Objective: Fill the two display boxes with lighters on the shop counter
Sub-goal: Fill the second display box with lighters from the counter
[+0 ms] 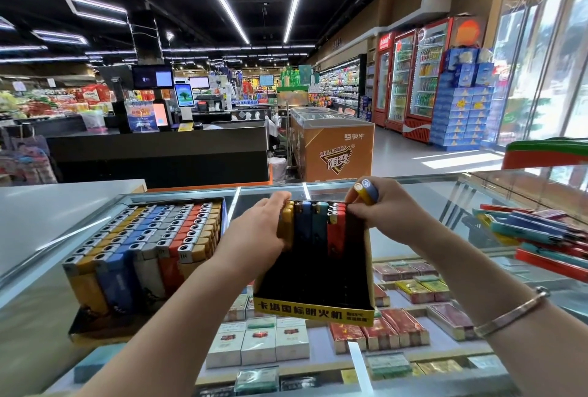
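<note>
**A:** Head view, centre of the frame. What am I reading for the two hands?

**B:** I am seeing the left hand (254,231) gripping the left wall of the near-empty display box (318,307), fingers curled over its far top corner beside a yellow lighter. The right hand (378,218) is pinching the box's right top edge while also holding two lighters (366,190), one yellow and one blue, against the palm. The hands are apart, one at each side of the box.

**A:** And the box's contents?

**B:** I am counting one short row of lighters (313,221) standing at the far end: yellow, blue, teal, red. The remainder of the black interior is showing bare. The box is sitting on the glass counter (477,193), its yellow printed front lip facing the camera.

**A:** Centre left of the frame?

**B:** The full display box (143,256) is lying there, just left of the first, packed with columns of yellow, blue, grey and orange-red lighters.

**A:** Right edge?

**B:** I am noting a loose pile of lighters (541,234) on the glass, well apart from both boxes. A bracelet (512,314) is circling the right wrist. Cigarette packs (273,342) are showing under the glass, lower centre.
</note>
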`<action>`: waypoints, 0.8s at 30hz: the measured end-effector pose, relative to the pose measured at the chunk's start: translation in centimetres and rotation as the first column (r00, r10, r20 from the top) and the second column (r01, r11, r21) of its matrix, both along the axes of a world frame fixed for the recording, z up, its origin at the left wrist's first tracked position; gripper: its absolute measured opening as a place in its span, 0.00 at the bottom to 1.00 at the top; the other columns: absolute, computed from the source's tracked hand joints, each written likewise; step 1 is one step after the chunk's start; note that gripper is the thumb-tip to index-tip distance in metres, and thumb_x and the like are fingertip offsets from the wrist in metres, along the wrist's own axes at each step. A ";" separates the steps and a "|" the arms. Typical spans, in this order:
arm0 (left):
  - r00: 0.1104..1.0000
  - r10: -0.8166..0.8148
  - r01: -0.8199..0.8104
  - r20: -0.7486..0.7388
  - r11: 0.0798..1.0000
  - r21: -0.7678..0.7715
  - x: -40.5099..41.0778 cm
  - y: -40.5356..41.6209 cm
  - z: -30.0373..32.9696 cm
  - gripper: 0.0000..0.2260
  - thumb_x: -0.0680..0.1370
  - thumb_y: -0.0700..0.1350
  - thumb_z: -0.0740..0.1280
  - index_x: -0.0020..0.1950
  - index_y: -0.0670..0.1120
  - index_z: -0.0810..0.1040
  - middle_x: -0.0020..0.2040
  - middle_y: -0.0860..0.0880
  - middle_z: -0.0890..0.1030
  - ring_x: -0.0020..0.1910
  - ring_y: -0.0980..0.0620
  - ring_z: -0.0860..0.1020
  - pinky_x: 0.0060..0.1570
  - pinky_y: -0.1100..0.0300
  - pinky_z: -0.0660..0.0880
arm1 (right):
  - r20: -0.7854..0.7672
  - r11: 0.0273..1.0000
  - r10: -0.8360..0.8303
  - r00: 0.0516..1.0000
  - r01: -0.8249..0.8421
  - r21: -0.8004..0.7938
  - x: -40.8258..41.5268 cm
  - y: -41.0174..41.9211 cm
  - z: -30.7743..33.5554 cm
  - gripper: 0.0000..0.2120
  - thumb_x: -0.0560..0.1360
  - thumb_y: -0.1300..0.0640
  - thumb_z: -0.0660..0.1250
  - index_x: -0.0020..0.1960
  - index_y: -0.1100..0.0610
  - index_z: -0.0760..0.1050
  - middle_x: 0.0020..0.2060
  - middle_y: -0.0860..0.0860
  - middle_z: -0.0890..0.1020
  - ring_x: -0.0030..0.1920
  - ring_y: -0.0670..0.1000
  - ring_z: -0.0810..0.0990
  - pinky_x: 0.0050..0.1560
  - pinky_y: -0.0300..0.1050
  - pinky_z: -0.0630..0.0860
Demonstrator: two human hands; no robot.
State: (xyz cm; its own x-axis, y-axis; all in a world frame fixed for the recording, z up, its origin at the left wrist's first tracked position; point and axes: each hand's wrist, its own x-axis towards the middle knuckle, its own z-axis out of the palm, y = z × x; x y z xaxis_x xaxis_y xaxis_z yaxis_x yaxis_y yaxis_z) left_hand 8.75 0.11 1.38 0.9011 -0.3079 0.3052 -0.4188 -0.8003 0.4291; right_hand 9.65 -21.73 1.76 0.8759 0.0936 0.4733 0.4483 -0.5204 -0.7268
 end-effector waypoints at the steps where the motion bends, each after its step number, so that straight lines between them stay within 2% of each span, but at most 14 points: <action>1: 1.000 0.001 -0.001 0.000 1.000 0.009 0.1 0.0 0.0 0.30 0.73 0.44 0.69 0.71 0.55 0.60 0.62 0.52 0.72 0.59 0.53 0.72 0.56 0.54 0.70 | 0.020 1.000 -0.012 1.000 0.011 0.021 0.0 -0.1 0.0 0.05 0.73 0.64 0.68 0.40 0.66 0.75 0.29 0.51 0.74 0.34 0.48 0.73 0.39 0.44 0.72; 3: 1.000 -0.002 0.003 -0.015 1.000 0.028 0.1 0.0 0.1 0.28 0.73 0.46 0.69 0.69 0.55 0.61 0.60 0.52 0.72 0.56 0.54 0.72 0.55 0.55 0.72 | 0.077 0.992 -0.065 0.995 0.056 0.113 -0.4 -0.2 0.3 0.14 0.74 0.57 0.68 0.36 0.67 0.71 0.25 0.47 0.68 0.27 0.44 0.68 0.32 0.37 0.69; 5: 0.999 -0.014 0.016 -0.037 0.999 0.040 0.1 0.2 0.2 0.25 0.72 0.48 0.70 0.65 0.56 0.63 0.56 0.54 0.73 0.52 0.56 0.73 0.53 0.54 0.75 | 0.137 0.963 -0.120 0.983 0.081 0.257 -0.8 -0.3 1.1 0.21 0.74 0.52 0.66 0.35 0.70 0.68 0.24 0.50 0.66 0.23 0.44 0.64 0.26 0.33 0.66; 6: 0.999 -0.018 0.020 -0.042 0.999 0.049 0.0 0.2 0.3 0.25 0.72 0.50 0.70 0.64 0.56 0.63 0.55 0.54 0.73 0.51 0.56 0.74 0.52 0.53 0.76 | 0.152 0.943 -0.127 0.980 0.072 0.325 -1.0 -0.4 1.6 0.24 0.73 0.50 0.66 0.38 0.72 0.68 0.26 0.54 0.66 0.24 0.45 0.63 0.24 0.33 0.65; 8: 1.000 -0.015 0.016 -0.015 0.997 0.081 -0.2 0.2 0.4 0.28 0.71 0.54 0.70 0.66 0.56 0.61 0.60 0.54 0.71 0.55 0.55 0.72 0.54 0.53 0.75 | 0.121 0.899 -0.091 0.989 0.029 0.436 -1.5 -0.5 2.4 0.28 0.67 0.45 0.67 0.45 0.73 0.71 0.30 0.55 0.66 0.25 0.47 0.64 0.21 0.35 0.65; 9: 1.000 -0.018 0.016 0.024 0.996 0.082 -0.3 0.0 0.4 0.30 0.71 0.55 0.70 0.69 0.56 0.60 0.64 0.54 0.69 0.59 0.54 0.70 0.57 0.54 0.72 | 0.072 0.876 -0.048 0.996 0.007 0.483 -1.8 -0.4 2.6 0.27 0.65 0.44 0.67 0.46 0.70 0.73 0.30 0.55 0.67 0.26 0.48 0.66 0.22 0.36 0.66; 11: 0.986 -0.053 0.050 0.155 0.998 0.028 -0.6 -0.5 0.6 0.32 0.71 0.57 0.69 0.71 0.55 0.60 0.67 0.54 0.66 0.64 0.54 0.66 0.58 0.58 0.68 | -0.003 0.809 0.075 0.997 -0.060 0.584 -2.2 0.0 2.8 0.18 0.63 0.49 0.69 0.45 0.61 0.75 0.28 0.53 0.72 0.26 0.48 0.71 0.23 0.38 0.70; 14: 0.908 -0.138 0.166 0.397 0.985 -0.039 -1.7 -1.6 1.0 0.26 0.71 0.56 0.69 0.67 0.56 0.67 0.60 0.55 0.71 0.58 0.59 0.67 0.53 0.63 0.67 | -0.005 0.725 0.227 0.974 -0.165 0.668 -2.5 0.8 2.7 0.12 0.64 0.57 0.69 0.48 0.56 0.74 0.25 0.53 0.76 0.25 0.49 0.76 0.22 0.38 0.72; 18: 0.764 -0.252 0.269 0.594 0.961 0.062 -2.6 -2.9 0.7 0.20 0.71 0.54 0.70 0.62 0.55 0.74 0.50 0.54 0.78 0.50 0.56 0.72 0.48 0.63 0.68 | 0.007 0.649 0.316 0.949 -0.221 0.728 -2.9 1.9 2.4 0.08 0.66 0.58 0.68 0.43 0.57 0.72 0.27 0.53 0.74 0.25 0.49 0.75 0.23 0.40 0.74; 20: 0.709 -0.305 0.302 0.636 0.946 0.117 -2.8 -3.5 0.5 0.18 0.72 0.56 0.68 0.60 0.54 0.76 0.46 0.54 0.80 0.47 0.55 0.74 0.46 0.64 0.69 | -0.006 0.652 0.307 0.952 -0.206 0.730 -3.0 2.4 2.2 0.08 0.66 0.56 0.69 0.41 0.56 0.71 0.28 0.53 0.72 0.27 0.50 0.74 0.25 0.42 0.75; 21: 0.709 -0.315 0.319 0.632 0.941 0.111 -3.0 -3.7 0.5 0.17 0.72 0.57 0.66 0.59 0.54 0.76 0.45 0.55 0.80 0.45 0.57 0.74 0.45 0.65 0.69 | -0.007 0.660 0.293 0.956 -0.197 0.725 -3.0 2.7 2.0 0.09 0.66 0.55 0.69 0.40 0.56 0.70 0.29 0.53 0.71 0.28 0.50 0.73 0.27 0.43 0.74; 24: 0.807 -0.324 0.398 0.494 0.916 -0.049 -3.4 -3.7 0.6 0.14 0.73 0.59 0.62 0.56 0.57 0.75 0.45 0.57 0.80 0.40 0.62 0.74 0.39 0.71 0.73 | -0.002 0.679 0.254 0.967 -0.177 0.712 -2.9 3.1 1.8 0.11 0.66 0.54 0.69 0.38 0.56 0.67 0.28 0.52 0.69 0.28 0.49 0.70 0.29 0.43 0.73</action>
